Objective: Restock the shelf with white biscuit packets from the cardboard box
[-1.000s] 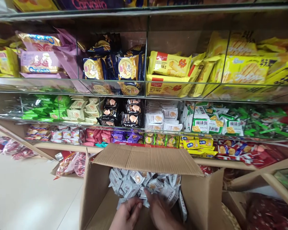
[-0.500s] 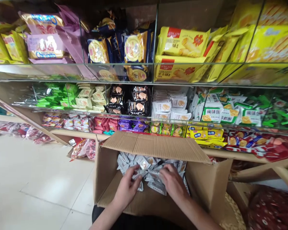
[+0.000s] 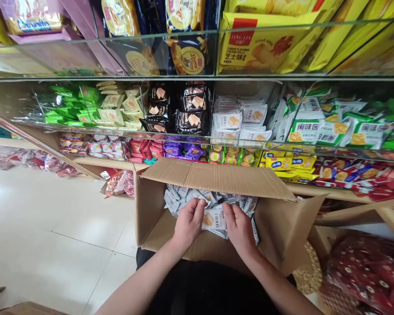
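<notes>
A: Cardboard box (image 3: 157, 218) below the glass shelf (image 3: 197, 78): both hands are gathering white snack packets (image 3: 213, 218) inside it.

B: Left hand (image 3: 188, 222) and right hand (image 3: 238, 225) are clamping loosely on slippery packets; some may be spilling.

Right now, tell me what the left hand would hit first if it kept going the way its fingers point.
The left hand points away from the body into the cardboard box; it would likely push first into the white snack packets heaped there.
</notes>
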The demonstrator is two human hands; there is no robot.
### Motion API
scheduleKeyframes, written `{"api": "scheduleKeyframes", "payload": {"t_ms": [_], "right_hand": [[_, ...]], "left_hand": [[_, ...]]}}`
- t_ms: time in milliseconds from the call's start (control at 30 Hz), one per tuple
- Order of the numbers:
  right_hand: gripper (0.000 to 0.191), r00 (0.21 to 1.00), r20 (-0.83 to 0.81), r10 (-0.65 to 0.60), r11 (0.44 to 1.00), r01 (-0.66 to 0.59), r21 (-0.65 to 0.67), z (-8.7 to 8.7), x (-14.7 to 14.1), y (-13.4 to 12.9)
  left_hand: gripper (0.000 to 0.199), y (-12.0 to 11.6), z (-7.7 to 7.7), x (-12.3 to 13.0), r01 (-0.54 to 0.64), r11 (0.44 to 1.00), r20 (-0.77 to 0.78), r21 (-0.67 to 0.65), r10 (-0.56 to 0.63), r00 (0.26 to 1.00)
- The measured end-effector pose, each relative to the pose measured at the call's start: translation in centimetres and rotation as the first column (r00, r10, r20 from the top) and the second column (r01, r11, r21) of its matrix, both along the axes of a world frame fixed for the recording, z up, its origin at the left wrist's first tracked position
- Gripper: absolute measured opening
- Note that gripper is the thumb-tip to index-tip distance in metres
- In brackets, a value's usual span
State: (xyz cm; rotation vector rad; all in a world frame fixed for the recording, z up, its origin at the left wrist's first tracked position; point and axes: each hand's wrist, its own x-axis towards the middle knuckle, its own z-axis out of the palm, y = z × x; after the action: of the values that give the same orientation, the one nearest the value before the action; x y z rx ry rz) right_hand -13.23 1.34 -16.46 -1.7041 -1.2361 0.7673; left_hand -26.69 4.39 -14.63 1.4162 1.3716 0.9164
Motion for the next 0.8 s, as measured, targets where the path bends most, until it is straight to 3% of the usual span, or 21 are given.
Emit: {"api": "scheduleKeyframes", "payload": {"t_ms": [100, 233, 400, 533, 600, 667, 733, 800], "right_hand": [[0.038, 1.0, 0.018, 0.024, 0.999, -0.025, 0.031, 0.3, 0.3, 0.0], [0.037, 0.962, -0.26, 0.085, 0.996, -0.093, -0.017, 0.2, 0.5, -0.2], [0.037, 0.849, -0.522, 0.08, 0.996, -0.094, 0.0, 0.9, 0.5, -0.9], [0.046, 0.692, -0.654, 0.305, 0.948, -0.285, 0.141, 2.0, 0.1, -2.2], [0.045, 0.703, -0.633, 0.324, 0.933, -0.347, 0.092, 2.5, 0.2, -2.8], [0.033, 0.784, -0.534, 0.316, 0.933, -0.36, 0.023, 3.4, 0.6, -2.9], [0.026, 0.865, -0.322, 0.384, 0.91, -0.414, -0.026, 4.7, 1.4, -2.6], [0.024, 0.841, -0.061, 0.537, 0.834, -0.541, -0.109, 6.4, 2.1, -2.1]], "left_hand": [[0.035, -0.2, 0.1, 0.0, -0.008, 1.0, -0.018, -0.016, 0.007, 1.0], [0.04, -0.9, 0.0, 0.3, -0.017, 0.999, 0.009, -0.028, 0.018, 1.0], [0.043, -1.3, 0.2, 0.4, -0.067, 0.998, 0.07, 0.021, 0.065, 0.995], [0.039, -1.2, 0.4, 0.0, -0.151, 0.988, 0.146, 0.025, 0.145, 0.979], [0.037, -1.3, 0.7, -0.5, -0.083, 0.995, 0.131, 0.05, 0.076, 0.988], [0.033, -1.5, 1.4, -1.3, 0.067, 0.991, 0.079, 0.118, -0.077, 0.994], [0.027, -1.8, 2.5, -2.1, 0.222, 0.954, 0.024, 0.2, -0.231, 0.973], [0.039, -2.0, 3.8, -2.6, 0.35, 0.902, -0.019, 0.254, -0.357, 0.934]]}}
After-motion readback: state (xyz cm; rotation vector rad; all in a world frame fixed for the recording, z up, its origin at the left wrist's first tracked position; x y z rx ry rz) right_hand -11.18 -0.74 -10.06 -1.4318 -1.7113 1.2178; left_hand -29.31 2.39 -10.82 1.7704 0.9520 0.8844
